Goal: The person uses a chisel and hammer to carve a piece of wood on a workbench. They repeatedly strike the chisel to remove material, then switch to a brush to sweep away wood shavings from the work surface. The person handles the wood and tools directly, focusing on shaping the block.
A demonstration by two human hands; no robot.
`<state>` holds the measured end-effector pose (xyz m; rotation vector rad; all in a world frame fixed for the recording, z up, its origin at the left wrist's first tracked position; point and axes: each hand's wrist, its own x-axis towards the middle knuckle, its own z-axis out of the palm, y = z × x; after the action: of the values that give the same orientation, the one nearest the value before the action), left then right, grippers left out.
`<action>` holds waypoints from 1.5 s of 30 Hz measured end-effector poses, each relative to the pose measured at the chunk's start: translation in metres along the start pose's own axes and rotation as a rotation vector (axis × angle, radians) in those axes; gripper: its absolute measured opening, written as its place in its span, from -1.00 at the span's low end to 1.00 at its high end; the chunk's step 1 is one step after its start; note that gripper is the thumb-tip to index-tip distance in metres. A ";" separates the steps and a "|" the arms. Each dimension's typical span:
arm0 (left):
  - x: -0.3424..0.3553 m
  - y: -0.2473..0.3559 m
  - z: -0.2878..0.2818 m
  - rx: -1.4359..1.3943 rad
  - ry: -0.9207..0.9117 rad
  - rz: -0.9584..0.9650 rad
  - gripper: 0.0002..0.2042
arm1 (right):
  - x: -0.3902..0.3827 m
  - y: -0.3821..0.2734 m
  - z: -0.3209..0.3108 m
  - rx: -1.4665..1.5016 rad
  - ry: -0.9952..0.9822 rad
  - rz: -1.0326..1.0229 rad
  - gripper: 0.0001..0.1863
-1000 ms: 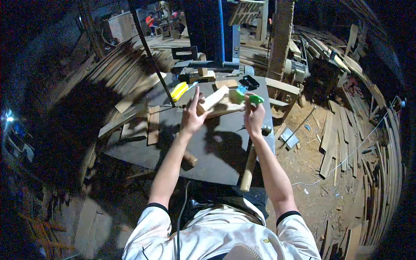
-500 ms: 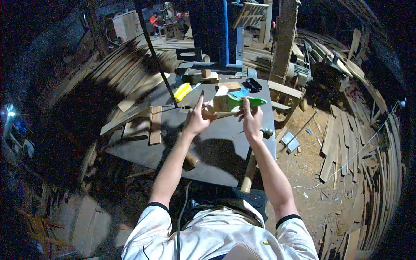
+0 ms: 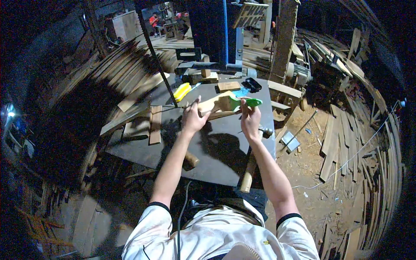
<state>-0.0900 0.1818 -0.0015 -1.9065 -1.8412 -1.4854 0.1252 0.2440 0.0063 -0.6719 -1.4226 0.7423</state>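
My left hand [image 3: 193, 116] grips a pale wooden piece [image 3: 208, 105] over the grey table [image 3: 221, 160]. My right hand [image 3: 249, 118] is closed on a green-handled paintbrush [image 3: 253, 102], its bristles lying against the wood. Behind them are a yellow tool [image 3: 183, 92], a flat wooden block [image 3: 229, 86], a blue crumpled item [image 3: 241, 92] and a black tray [image 3: 252, 85]. A hammer [image 3: 267, 131] with a wooden handle lies under my right forearm, and another wooden handle [image 3: 190, 162] is near my left forearm. A narrow board [image 3: 154, 125] lies on the left.
A dark machine [image 3: 208, 32] with a long black rod or blade [image 3: 158, 69] stands at the back. Piled planks [image 3: 108, 65] are left, more boards [image 3: 333, 143] and a metal dustpan [image 3: 290, 139] on the floor right. A person in red [image 3: 154, 21] is in the distance.
The brush and wooden piece have shifted and turned between my hands. My right hand has moved slightly left from a second ago; both hands stay over the table.
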 end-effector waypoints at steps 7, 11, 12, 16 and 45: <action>0.008 0.005 -0.004 -0.071 -0.024 0.143 -0.44 | 0.005 0.003 -0.014 -0.155 0.086 0.029 -0.59; 0.001 0.002 -0.013 0.007 0.007 0.226 -0.44 | -0.002 -0.032 -0.008 -0.042 0.204 -0.035 -0.61; 0.000 -0.002 -0.014 0.018 0.005 0.241 -0.44 | -0.006 -0.041 -0.004 0.026 0.107 0.018 -0.61; 0.003 0.007 -0.007 0.042 -0.049 0.265 -0.40 | 0.000 -0.024 -0.007 -0.014 0.070 0.016 -0.58; 0.005 -0.001 -0.010 -0.689 -0.043 -0.655 -0.49 | -0.002 -0.011 0.003 0.203 -0.095 0.064 -0.71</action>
<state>-0.0975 0.1795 0.0063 -1.5872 -2.3191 -2.5737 0.1228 0.2353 0.0138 -0.5324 -1.3939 0.9660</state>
